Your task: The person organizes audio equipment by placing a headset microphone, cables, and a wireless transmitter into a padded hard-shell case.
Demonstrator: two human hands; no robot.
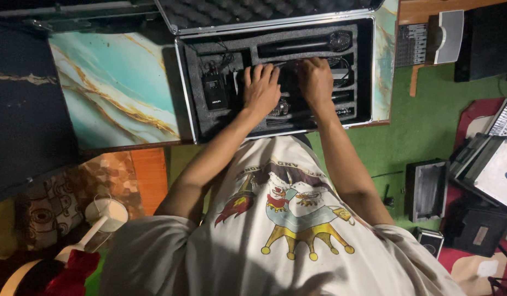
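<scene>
Nearest the lens, a cream T-shirt (pixel 286 241) with a printed picture in red, blue and yellow fills the lower frame, and both bare forearms reach up from it into an open aluminium-edged carrying case (pixel 368 71) lined with grey foam, which lies on a marbled teal, white and gold tabletop (pixel 111 82). By the look of it, the packing of the case is well along: a long black handheld microphone with a mesh head (pixel 305 45) already lies in the top slot, and a small black box-shaped transmitter with a pale label on its front (pixel 214 91) sits in its cut-out at the left. What is left is in the middle compartment, where the left hand (pixel 262 87) lies palm down with fingers spread and slightly curled, and the right hand (pixel 316 81) presses down just beside it with fingers bent; both touch dark gear and cable there, but whether either hand actually grips anything cannot be told, since the hands cover it. On the green floor to the right stand a black rectangular box (pixel 426 189) and a black bag with a small tan patch (pixel 475 227); a white mug (pixel 108 215) stands at lower left.
</scene>
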